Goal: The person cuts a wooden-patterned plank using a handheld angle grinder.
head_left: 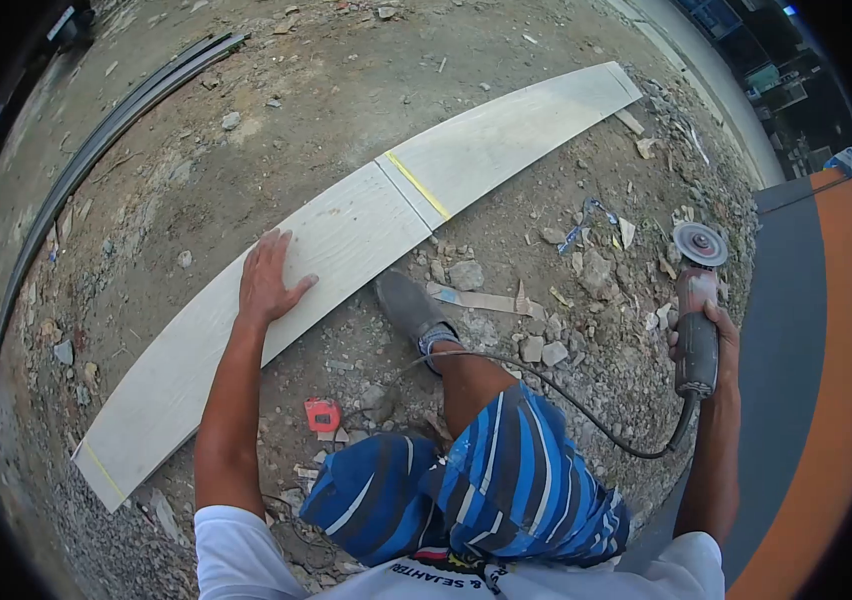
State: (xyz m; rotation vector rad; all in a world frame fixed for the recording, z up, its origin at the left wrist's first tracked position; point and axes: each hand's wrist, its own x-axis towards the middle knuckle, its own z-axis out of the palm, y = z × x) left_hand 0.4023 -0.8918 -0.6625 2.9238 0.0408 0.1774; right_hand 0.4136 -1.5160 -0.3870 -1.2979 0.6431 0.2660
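My left hand (270,278) lies with its fingers stretched out on a long pale board (346,225) that rests on the ground. A dark line and a yellow strip (418,186) cross the board near its middle, and a thin yellow line crosses its near left end. In my right hand (721,335) is an angle grinder (697,345), held upright off to the right, apart from the board. Its disc (700,244) points away from me. The grinder's cord (586,415) loops back towards my legs.
A red tape measure (323,414) lies on the dirt near my knee. Stones, a torn strip of cardboard (486,301) and scraps are scattered around my shoe (412,305). Long dark metal strips (96,150) lie at the left. A grey and orange wall (796,370) stands at the right.
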